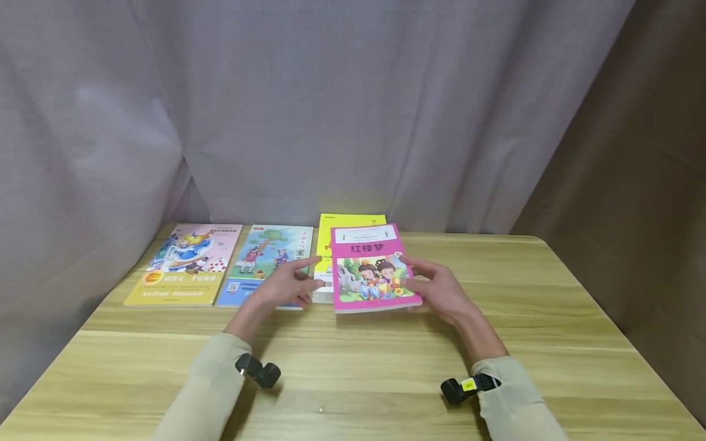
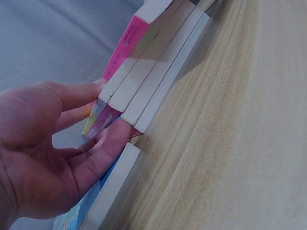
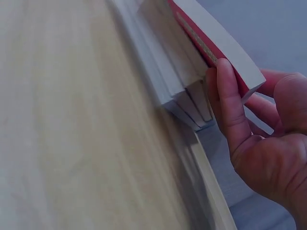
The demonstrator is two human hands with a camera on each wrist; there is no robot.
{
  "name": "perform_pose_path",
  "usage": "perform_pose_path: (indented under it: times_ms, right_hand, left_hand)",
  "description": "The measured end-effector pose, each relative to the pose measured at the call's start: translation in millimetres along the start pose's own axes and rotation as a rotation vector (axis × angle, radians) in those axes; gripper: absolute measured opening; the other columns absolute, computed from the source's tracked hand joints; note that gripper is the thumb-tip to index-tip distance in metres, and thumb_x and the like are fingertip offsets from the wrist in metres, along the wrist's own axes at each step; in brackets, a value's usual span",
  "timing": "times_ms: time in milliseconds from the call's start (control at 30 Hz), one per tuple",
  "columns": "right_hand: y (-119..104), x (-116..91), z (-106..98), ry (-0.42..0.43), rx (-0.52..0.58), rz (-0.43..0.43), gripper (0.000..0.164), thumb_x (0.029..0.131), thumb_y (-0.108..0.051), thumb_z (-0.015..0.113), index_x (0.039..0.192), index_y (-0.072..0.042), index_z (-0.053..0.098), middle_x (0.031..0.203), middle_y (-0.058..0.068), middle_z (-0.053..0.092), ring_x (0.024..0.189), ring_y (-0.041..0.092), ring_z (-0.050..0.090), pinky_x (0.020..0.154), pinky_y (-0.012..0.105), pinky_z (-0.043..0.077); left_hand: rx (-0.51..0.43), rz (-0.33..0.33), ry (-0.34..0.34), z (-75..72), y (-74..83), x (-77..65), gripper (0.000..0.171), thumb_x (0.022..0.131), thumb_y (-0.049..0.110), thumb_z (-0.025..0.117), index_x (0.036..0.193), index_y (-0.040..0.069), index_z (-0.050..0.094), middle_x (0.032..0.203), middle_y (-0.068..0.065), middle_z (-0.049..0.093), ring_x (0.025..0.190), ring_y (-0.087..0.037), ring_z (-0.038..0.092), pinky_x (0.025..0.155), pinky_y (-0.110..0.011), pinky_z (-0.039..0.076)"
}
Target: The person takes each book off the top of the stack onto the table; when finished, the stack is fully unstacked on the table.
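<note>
A pink book (image 1: 375,269) with two cartoon children on its cover lies tilted over a stack topped by a yellow book (image 1: 353,222). My right hand (image 1: 440,288) grips the pink book by its right edge, thumb above and fingers beneath. In the right wrist view, that edge stands raised off the stack (image 3: 165,72). At the stack's left side is my left hand (image 1: 284,285), its loosely bent fingers against the book spines. In the left wrist view, several page blocks (image 2: 144,81) show under the pink book.
Left of the stack lies a blue-and-white book (image 1: 265,257) with a tree on its cover, partly behind my left hand. Farther left is a pink-and-yellow book (image 1: 184,269). They lie on a wooden table (image 1: 353,367), with a grey curtain (image 1: 353,110) behind.
</note>
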State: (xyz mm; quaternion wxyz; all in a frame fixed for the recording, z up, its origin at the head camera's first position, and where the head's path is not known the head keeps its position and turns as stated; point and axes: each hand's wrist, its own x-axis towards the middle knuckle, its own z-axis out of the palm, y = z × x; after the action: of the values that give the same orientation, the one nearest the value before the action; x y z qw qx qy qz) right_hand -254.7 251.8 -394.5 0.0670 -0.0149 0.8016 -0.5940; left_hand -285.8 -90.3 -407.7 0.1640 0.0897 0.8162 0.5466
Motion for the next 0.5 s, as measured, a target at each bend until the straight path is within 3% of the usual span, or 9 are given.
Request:
perform_pose_path:
  times_ms: [200,500]
  right_hand:
    - [-5,-3,-15,0.022,0.095,0.043,0.061,0.103,-0.015,0.07,0.16,-0.02,0.048,0.159,0.023,0.04,0.102,0.017,0.073,0.088,0.032,0.065]
    - [-14,-9,-38,0.095,0.078,0.073,0.063,0.103,-0.023,0.071,0.161,-0.028,0.047,0.165,0.017,0.038,0.103,0.012,0.072,0.089,0.028,0.063]
  left_hand:
    - [0.018,0.001,0.005,-0.4,-1.5,1.2,0.069,0.099,0.027,0.076,0.161,0.027,0.047,0.117,-0.019,0.066,0.078,-0.023,0.068,0.068,-0.032,0.064]
    - [0.009,-0.006,0.001,0.3,-3.3,3.1,0.07,0.098,0.028,0.077,0.161,0.027,0.047,0.119,-0.02,0.064,0.078,-0.023,0.068,0.067,-0.031,0.063]
